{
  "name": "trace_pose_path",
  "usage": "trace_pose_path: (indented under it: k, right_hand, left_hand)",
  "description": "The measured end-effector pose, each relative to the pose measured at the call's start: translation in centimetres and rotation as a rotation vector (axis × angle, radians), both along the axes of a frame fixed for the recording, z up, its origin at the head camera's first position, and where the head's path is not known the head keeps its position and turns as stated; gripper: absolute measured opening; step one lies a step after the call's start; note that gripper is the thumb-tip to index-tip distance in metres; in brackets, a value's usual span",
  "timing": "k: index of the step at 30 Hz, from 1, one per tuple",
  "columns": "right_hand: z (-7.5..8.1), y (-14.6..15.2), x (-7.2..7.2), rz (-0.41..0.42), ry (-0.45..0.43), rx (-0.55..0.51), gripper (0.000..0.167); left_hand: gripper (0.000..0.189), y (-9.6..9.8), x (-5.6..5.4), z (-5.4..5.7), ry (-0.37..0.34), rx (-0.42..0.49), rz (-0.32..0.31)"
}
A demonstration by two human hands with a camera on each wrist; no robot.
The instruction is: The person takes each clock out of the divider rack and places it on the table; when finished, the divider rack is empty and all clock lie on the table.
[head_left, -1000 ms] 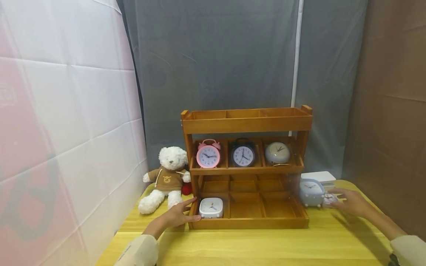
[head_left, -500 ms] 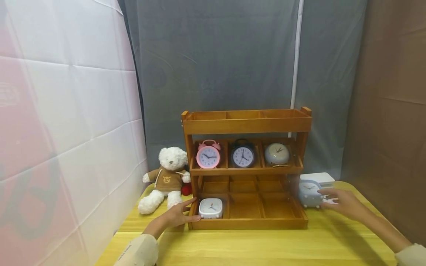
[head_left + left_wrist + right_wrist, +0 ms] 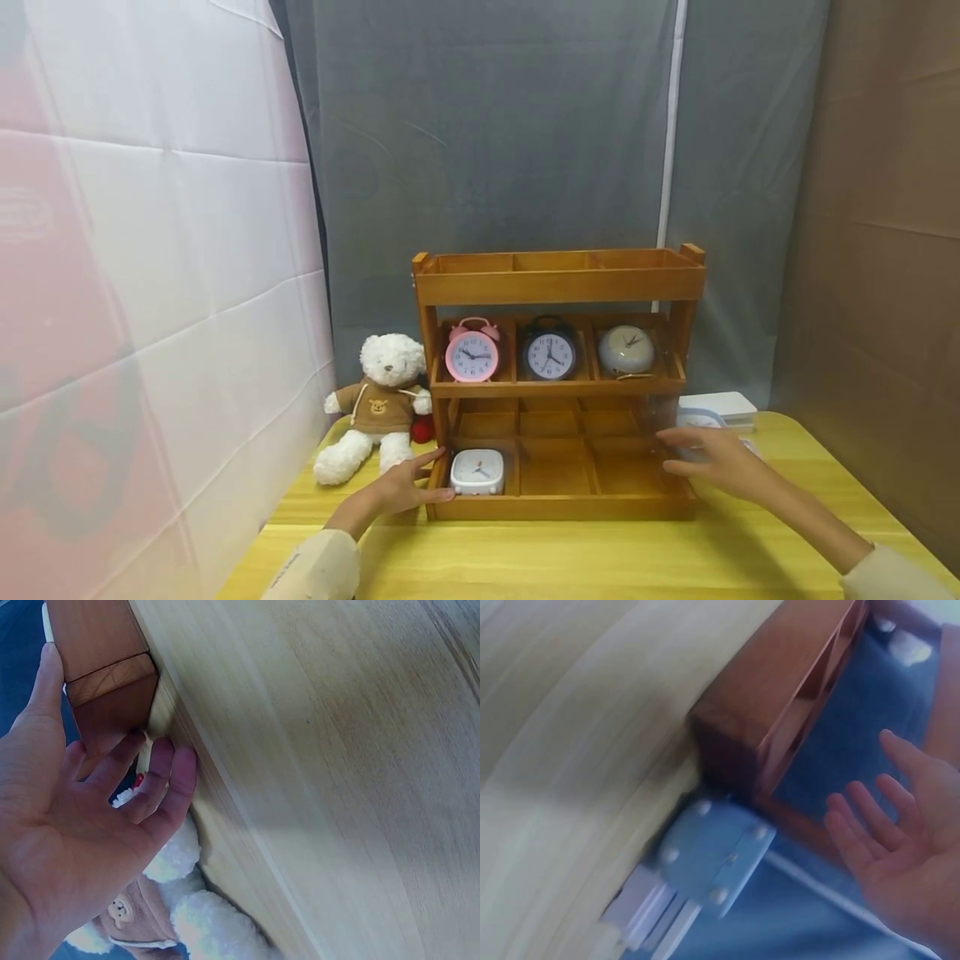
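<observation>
Left hand [image 3: 396, 487]: spread at the lower left corner of the wooden rack [image 3: 560, 508], thumb straight along the front board, fingers loosely bent beside it; touching rather than wrapped round, probably to steady the frame.
Right hand [image 3: 720, 462]: fingers half extended and apart, nothing in them, near the rack's right end.
Blue clock [image 3: 716, 847]: on the table [image 3: 525, 558], just beside the rack's right side, its little round feet showing in the right wrist view.
White clock [image 3: 477, 472]: in the bottom tier's left compartment, beside the left thumb.
Middle tier: pink clock [image 3: 472, 357], black clock [image 3: 551, 357], round grey clock [image 3: 627, 352], one per compartment, dials outward, presumably for easy reading (none of them agree on the hour).
Teddy bear [image 3: 382, 408]: seated left of the rack, against a red thing [image 3: 422, 429] I can't identify.
Poorly seen: the right hand covers most of the blue clock from above; the white box [image 3: 720, 407] behind is partly hidden; the right wrist view is blurred.
</observation>
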State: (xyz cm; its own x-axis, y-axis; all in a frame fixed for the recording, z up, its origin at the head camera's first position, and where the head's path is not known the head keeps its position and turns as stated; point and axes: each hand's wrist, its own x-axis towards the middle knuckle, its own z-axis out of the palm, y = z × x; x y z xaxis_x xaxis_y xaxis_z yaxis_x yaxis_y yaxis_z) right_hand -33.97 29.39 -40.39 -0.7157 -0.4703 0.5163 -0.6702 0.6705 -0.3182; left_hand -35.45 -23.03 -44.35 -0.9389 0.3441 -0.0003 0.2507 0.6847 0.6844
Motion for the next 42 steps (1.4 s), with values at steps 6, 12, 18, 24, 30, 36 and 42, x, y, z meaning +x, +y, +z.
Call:
trace_pose_path:
  k: [6,12,18,24,30,36,42]
  right_hand:
    - [0.5,-3.3,-0.6,0.046,-0.053,0.023,0.040]
    - [0.5,-6.2,-1.4,0.041,-0.147,0.002,0.044]
    - [0.1,-9.0,-2.5,0.114,-0.202,-0.061,0.044]
    - [-0.1,-12.1,-3.3,0.159,-0.263,-0.071,0.044]
    - [-0.5,-15.1,-4.1,0.197,-0.276,-0.063,0.048]
    - [-1.1,-17.8,-5.1,0.243,-0.261,-0.067,0.052]
    - [-1.9,-20.7,-5.9,0.259,-0.287,-0.061,0.053]
  left_hand:
    - [0.092,-0.2,0.0,0.0,0.011,-0.016,-0.006]
    - [0.091,-0.2,0.2,0.2,0.019,-0.022,-0.026]
    - [0.091,-0.1,0.3,0.1,0.018,-0.019,-0.039]
    - [0.091,-0.2,0.1,0.0,0.023,-0.025,-0.032]
    - [0.092,-0.1,0.1,0.1,0.020,-0.028,-0.030]
    - [0.092,-0.2,0.0,0.2,0.025,-0.031,-0.029]
    - [0.093,-0.2,-0.2,0.1,0.013,-0.030,-0.025]
